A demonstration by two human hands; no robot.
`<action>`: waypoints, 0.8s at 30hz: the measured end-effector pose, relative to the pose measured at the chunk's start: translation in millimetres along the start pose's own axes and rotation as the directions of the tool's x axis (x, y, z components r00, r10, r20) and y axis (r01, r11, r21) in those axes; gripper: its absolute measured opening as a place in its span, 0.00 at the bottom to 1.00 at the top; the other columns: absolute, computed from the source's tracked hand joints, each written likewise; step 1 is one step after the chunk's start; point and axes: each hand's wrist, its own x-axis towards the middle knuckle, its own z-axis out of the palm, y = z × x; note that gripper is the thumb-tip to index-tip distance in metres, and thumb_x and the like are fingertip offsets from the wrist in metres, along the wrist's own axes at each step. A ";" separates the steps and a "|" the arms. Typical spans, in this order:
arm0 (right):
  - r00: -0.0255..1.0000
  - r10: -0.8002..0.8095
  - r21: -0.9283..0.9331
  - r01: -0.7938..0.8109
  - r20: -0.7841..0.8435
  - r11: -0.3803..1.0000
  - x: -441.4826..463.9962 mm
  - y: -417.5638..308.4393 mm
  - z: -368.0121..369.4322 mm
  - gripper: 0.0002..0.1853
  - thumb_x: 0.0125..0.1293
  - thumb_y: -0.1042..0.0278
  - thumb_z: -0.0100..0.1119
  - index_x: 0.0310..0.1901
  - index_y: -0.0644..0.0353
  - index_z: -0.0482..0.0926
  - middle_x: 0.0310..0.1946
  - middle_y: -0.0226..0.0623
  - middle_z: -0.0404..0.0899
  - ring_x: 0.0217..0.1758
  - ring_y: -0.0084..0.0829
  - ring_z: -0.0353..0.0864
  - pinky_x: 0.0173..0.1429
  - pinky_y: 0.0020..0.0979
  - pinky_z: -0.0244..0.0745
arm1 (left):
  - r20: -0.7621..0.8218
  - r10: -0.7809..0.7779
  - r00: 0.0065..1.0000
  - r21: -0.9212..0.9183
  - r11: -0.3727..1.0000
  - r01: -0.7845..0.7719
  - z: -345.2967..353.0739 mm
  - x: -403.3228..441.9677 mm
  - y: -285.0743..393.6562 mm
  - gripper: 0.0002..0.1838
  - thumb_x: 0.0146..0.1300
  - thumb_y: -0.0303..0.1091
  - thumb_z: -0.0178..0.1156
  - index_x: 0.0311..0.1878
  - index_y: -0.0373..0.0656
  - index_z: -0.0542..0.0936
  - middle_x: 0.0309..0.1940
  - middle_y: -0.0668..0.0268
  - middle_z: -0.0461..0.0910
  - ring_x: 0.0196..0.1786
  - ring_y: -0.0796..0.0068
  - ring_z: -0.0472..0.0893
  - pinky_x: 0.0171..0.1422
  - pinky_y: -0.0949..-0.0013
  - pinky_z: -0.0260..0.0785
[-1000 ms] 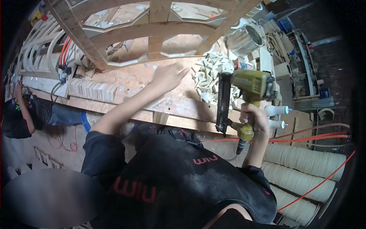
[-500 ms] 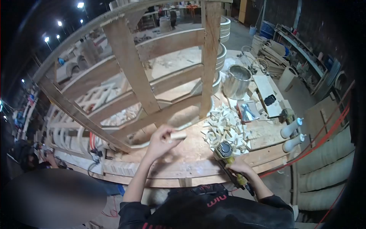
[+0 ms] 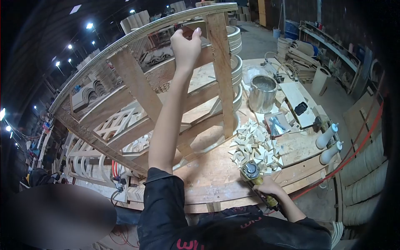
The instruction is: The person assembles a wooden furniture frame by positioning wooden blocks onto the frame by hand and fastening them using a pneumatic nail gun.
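Observation:
My left hand (image 3: 186, 48) is raised to the top of a wooden frame (image 3: 221, 62), just under its curved upper rail (image 3: 166, 20). Its thumb and fingers are bent around a small wooden block, mostly hidden by the hand and hard to tell from the frame behind. My right hand (image 3: 268, 186) grips a yellow-green nail gun (image 3: 251, 170) low over the front edge of the workbench (image 3: 204, 173). Just beyond the tool lies a heap of small pale wooden blocks (image 3: 256, 146), many of them triangular.
Behind the heap stands a metal pot (image 3: 263, 93). Two white bottles (image 3: 327, 136) lie at the bench's right edge, near a red hose (image 3: 354, 156). Curved wooden parts (image 3: 89, 164) stand at the left. A blurred oval (image 3: 58, 221) covers the lower left.
My left hand has gone up and away from above the bench to the frame's top rail, carrying the wooden block. My right hand still holds the nail gun near the heap.

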 end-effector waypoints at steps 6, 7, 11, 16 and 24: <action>0.987 0.004 0.366 -0.063 0.159 0.929 -0.5 0.7 -1.2 0.21 0.53 0.76 0.58 0.50 0.62 0.66 0.15 0.32 0.72 0.13 0.22 0.71 0.17 0.24 0.67 | 0.072 -0.115 0.991 -0.402 0.906 0.134 11.2 8.2 4.0 0.11 0.58 0.29 0.59 0.36 0.29 0.72 0.30 0.58 0.78 0.31 0.74 0.79 0.38 0.73 0.76; 0.983 0.027 0.419 -0.102 0.181 0.902 -3.0 -2.7 -2.4 0.21 0.53 0.76 0.59 0.50 0.63 0.66 0.15 0.32 0.71 0.13 0.22 0.71 0.17 0.24 0.67 | 0.091 -0.126 0.988 -0.422 0.894 0.153 10.0 8.6 2.8 0.12 0.58 0.29 0.59 0.38 0.29 0.71 0.31 0.58 0.77 0.32 0.74 0.78 0.37 0.74 0.76; 0.965 0.079 0.489 -0.196 0.250 0.850 -4.8 -12.1 -5.4 0.23 0.52 0.74 0.62 0.50 0.62 0.66 0.15 0.30 0.70 0.13 0.22 0.71 0.16 0.23 0.68 | 0.163 -0.207 0.965 -0.486 0.834 0.261 1.7 8.5 9.6 0.16 0.58 0.29 0.60 0.42 0.30 0.67 0.34 0.57 0.75 0.35 0.72 0.78 0.38 0.74 0.77; 0.994 0.113 0.169 -0.111 -0.001 0.979 -8.3 -28.4 -6.7 0.31 0.46 0.64 0.68 0.53 0.64 0.67 0.35 0.43 0.77 0.34 0.33 0.78 0.40 0.31 0.74 | 0.322 -0.219 0.921 -0.491 0.793 0.360 -7.9 16.6 8.6 0.19 0.57 0.30 0.61 0.44 0.30 0.64 0.37 0.55 0.74 0.38 0.70 0.78 0.44 0.71 0.78; 0.570 -0.495 -0.150 0.544 -0.656 0.826 -34.8 -139.9 -41.9 0.32 0.43 0.73 0.61 0.55 0.63 0.65 0.39 0.51 0.78 0.44 0.45 0.78 0.49 0.35 0.72 | 0.501 -0.209 0.840 -0.445 0.770 0.457 -17.0 35.2 -1.5 0.12 0.57 0.27 0.61 0.38 0.30 0.70 0.35 0.58 0.74 0.38 0.71 0.78 0.46 0.77 0.76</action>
